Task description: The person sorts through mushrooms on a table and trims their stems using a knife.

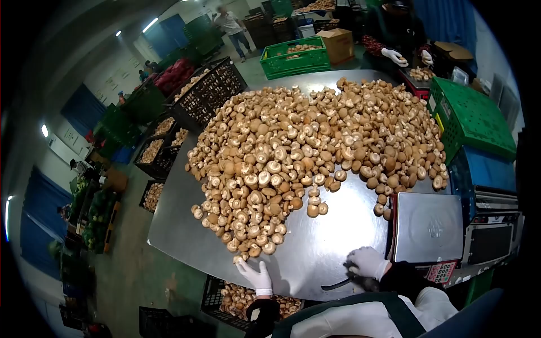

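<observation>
Touches mushroom [237, 260] at near tip of heap [265, 152] with left hand [257, 277], fingers reaching, slightly bent. Curls right hand [369, 262] beside black strip [336, 285] on table [321, 248]. Cannot tell grip from mere contact in either. Looks far from done: broad heap near scale [428, 225], some in crate [211, 296] below.

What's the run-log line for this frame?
left hand: at mushroom | right hand: near dark strip, grip unclear | mushroom pile: on metal table | scale: at right
</observation>
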A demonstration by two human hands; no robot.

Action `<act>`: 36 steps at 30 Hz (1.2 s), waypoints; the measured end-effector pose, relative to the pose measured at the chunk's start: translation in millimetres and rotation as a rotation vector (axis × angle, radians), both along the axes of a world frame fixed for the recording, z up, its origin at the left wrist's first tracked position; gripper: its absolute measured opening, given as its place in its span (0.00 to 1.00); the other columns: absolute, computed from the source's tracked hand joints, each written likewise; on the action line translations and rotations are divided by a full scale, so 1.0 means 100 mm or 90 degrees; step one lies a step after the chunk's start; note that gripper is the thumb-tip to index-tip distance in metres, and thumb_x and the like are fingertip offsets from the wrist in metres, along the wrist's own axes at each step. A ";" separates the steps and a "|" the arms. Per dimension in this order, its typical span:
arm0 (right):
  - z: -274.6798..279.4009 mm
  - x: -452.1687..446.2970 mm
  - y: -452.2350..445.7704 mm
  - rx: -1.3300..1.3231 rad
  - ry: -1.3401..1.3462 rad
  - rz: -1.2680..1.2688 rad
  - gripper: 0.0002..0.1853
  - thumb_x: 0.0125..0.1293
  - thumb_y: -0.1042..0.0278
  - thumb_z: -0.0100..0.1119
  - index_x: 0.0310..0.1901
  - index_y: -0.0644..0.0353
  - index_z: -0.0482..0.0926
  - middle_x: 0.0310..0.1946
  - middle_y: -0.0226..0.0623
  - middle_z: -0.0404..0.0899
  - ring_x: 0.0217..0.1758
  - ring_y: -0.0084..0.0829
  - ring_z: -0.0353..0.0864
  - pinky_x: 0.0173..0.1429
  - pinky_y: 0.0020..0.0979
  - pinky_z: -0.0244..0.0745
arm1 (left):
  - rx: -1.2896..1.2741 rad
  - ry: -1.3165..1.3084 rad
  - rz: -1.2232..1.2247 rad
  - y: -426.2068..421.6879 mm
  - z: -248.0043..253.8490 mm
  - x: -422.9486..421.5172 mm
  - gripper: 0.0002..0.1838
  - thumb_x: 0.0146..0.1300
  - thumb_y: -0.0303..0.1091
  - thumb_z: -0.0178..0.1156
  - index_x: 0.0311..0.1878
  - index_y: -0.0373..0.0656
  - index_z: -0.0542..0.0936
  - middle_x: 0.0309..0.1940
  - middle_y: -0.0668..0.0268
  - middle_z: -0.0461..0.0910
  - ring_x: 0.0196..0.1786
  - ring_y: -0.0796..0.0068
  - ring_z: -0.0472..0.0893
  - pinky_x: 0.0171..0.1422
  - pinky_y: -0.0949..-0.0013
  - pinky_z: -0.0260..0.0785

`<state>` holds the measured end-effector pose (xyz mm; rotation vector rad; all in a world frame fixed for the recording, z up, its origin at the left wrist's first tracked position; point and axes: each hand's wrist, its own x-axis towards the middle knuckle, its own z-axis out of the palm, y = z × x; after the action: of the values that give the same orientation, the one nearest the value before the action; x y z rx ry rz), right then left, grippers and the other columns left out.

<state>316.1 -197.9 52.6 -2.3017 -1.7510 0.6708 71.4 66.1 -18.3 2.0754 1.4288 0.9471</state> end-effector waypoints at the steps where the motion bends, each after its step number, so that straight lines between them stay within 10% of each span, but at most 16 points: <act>1: 0.05 0.07 0.13 0.063 -0.020 -0.017 0.12 0.58 0.58 0.58 0.37 0.56 0.82 0.36 0.39 0.80 0.39 0.42 0.80 0.47 0.40 0.74 | 0.002 0.016 0.002 0.00 -0.02 0.09 0.46 0.54 0.35 0.63 0.72 0.34 0.50 0.69 0.37 0.47 0.71 0.40 0.51 0.75 0.51 0.43; 10: 0.08 1.07 1.69 0.335 -0.086 -0.145 0.07 0.60 0.68 0.52 0.34 0.58 0.80 0.30 0.43 0.80 0.35 0.45 0.79 0.43 0.41 0.74 | -0.029 0.198 0.035 -0.09 0.02 0.27 0.49 0.51 0.42 0.63 0.72 0.34 0.49 0.68 0.33 0.47 0.70 0.34 0.51 0.74 0.45 0.44; 19: -0.48 1.67 2.35 0.146 -0.333 -0.141 0.10 0.58 0.65 0.54 0.40 0.53 0.81 0.37 0.36 0.80 0.49 0.41 0.75 0.52 0.41 0.69 | -0.014 0.236 0.031 -0.10 -0.02 0.29 0.48 0.51 0.45 0.59 0.71 0.33 0.50 0.68 0.31 0.46 0.72 0.33 0.48 0.75 0.42 0.41; 28: 0.16 1.11 1.62 0.389 1.071 -0.291 0.23 0.68 0.71 0.52 0.64 0.65 0.65 0.56 0.41 0.73 0.56 0.35 0.78 0.55 0.30 0.75 | -0.013 0.224 0.040 -0.10 0.04 0.29 0.48 0.52 0.42 0.61 0.72 0.33 0.48 0.69 0.33 0.46 0.72 0.37 0.49 0.76 0.46 0.40; 36: 0.14 0.67 0.85 0.349 1.328 -0.345 0.26 0.69 0.71 0.47 0.67 0.67 0.57 0.58 0.55 0.68 0.56 0.41 0.78 0.59 0.37 0.79 | -0.005 0.184 0.054 -0.08 -0.09 0.27 0.49 0.49 0.43 0.62 0.71 0.33 0.51 0.68 0.32 0.48 0.72 0.34 0.49 0.76 0.47 0.40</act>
<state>383.0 -112.5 66.9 -0.5726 -0.1502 1.3114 98.4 58.1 -27.3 2.2297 1.6722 0.6914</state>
